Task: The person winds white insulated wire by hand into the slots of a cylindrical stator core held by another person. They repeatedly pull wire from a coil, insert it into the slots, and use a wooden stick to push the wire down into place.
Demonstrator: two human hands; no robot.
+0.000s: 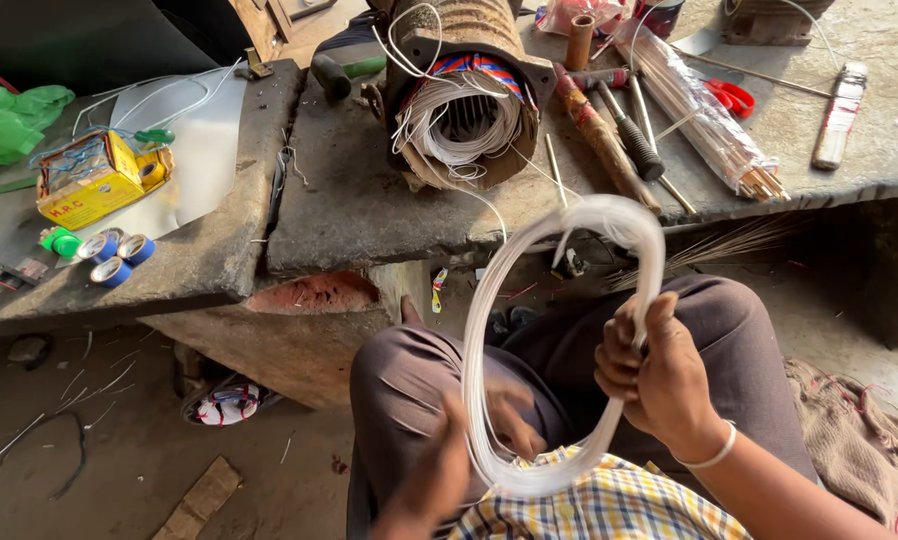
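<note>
Wire coil (569,330) in hands, motor stator (464,100) beyond

A motor stator (466,100) sits on the stone slab (359,200) (scissors (734,97) and a yellow box (94,180) nearby).

The left hand (459,450) was motion-blurred, so its grip on the coil of white wire (569,330) could not be judged. The coil's lower arc passed behind the checked shirt (609,505), itself cut by the bottom edge. The stator (459,90) on the bench (369,210) was cropped at the top edge, as were the red plastic bag (579,12) and a metal part (769,18). The green bag (4,120) ran off the left edge.
</note>
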